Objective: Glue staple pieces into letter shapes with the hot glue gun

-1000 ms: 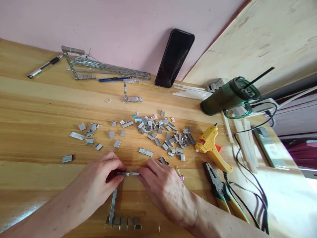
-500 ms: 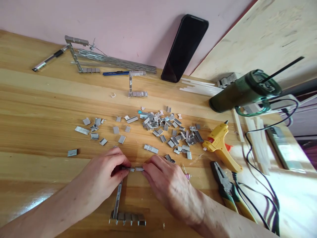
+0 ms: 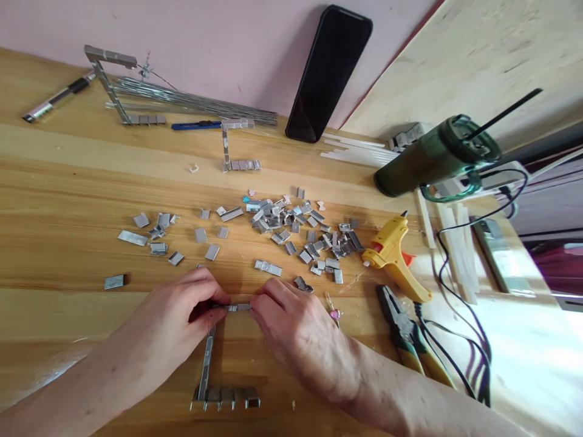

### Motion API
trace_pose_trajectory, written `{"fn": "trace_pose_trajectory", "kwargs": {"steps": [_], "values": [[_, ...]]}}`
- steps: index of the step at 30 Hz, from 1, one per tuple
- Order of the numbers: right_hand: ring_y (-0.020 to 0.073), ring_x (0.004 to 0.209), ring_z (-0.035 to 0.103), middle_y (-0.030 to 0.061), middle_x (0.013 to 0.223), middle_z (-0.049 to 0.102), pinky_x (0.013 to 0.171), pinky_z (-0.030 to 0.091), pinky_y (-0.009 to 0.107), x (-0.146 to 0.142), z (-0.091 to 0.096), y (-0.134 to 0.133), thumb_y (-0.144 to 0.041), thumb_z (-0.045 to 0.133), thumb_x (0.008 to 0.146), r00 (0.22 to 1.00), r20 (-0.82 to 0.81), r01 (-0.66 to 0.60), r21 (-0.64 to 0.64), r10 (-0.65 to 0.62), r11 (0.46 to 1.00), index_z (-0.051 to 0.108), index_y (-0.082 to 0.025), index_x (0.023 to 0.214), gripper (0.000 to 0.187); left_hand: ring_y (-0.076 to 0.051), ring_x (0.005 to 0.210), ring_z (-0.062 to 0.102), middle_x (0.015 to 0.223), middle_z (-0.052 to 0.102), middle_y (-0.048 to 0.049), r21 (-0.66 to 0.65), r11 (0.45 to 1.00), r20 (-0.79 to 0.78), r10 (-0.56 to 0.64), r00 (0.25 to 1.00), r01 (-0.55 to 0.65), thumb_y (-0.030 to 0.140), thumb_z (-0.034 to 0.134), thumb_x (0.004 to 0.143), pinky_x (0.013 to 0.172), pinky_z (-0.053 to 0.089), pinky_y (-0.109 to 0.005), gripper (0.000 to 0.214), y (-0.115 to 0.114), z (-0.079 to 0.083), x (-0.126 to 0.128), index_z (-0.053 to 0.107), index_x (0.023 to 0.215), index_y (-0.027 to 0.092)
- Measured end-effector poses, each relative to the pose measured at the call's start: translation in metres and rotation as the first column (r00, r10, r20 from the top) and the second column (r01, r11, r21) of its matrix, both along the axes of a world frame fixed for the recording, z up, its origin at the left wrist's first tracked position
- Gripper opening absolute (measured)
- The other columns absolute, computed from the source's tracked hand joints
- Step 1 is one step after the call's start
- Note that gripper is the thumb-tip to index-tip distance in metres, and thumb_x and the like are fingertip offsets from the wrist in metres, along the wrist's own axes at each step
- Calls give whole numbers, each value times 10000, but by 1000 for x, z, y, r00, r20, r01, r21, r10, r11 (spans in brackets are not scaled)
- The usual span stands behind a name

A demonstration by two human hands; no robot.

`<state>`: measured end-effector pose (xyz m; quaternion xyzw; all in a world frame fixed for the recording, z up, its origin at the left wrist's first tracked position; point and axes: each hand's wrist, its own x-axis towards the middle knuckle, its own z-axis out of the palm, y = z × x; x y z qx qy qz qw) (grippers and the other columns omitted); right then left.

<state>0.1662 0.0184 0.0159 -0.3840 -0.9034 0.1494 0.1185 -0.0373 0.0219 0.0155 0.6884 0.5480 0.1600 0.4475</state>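
My left hand (image 3: 186,312) pinches the upper end of a bracket-shaped metal frame (image 3: 207,358), built of small grey clips. This frame lies near the table's front edge, and its bottom row of clips (image 3: 228,397) points right. Between the fingertips of my right hand (image 3: 296,321) is a small grey metal clip (image 3: 244,307), in line with the frame's upper end. The two seem to meet, though fingers cover part of the joint. Beyond my hands is a loose pile of metal clips (image 3: 277,217), with several more scattered to its left.
A yellow glue gun (image 3: 389,246) and pliers (image 3: 401,328) lie to the right, with black cables. Behind stand a green tumbler (image 3: 428,155) and a phone (image 3: 328,73) leaning on the wall. Two similar frames, a blue cutter (image 3: 195,125), metal wires and a pen (image 3: 59,97) lie further back.
My right hand has brought its clip closer to the frame's upper end, and the small gap between them has closed. The whole view has shifted slightly, moving the table things leftward.
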Motion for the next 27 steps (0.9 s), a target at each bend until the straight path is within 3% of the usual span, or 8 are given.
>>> {"fn": "trace_pose_trajectory", "kwargs": {"steps": [5,13,27], "values": [[162,591,532,39,707,584,495,436,267,-1,0,-1,-21,541,827,999,33,-10,45,8,999,587,-158,703,191,-166,727,627,772,654,27,-11,1000,-27,7,1000,-7,236,527,800,656,471,-260,161,1,3,0,669,726,248],[170,606,542,55,728,597,488,458,265,-1,5,1,2,567,750,996,71,-44,3,44,999,601,-144,741,149,-151,710,637,780,676,46,35,999,-82,-4,997,7,262,520,808,648,470,-237,179,0,1,-1,679,727,266],[183,627,559,69,745,606,503,486,271,-2,4,1,16,508,750,995,86,-51,-19,53,999,596,-144,755,183,-147,686,649,761,672,48,-4,1000,-109,-10,994,10,294,529,805,610,470,-225,176,3,8,1,679,716,270]]}}
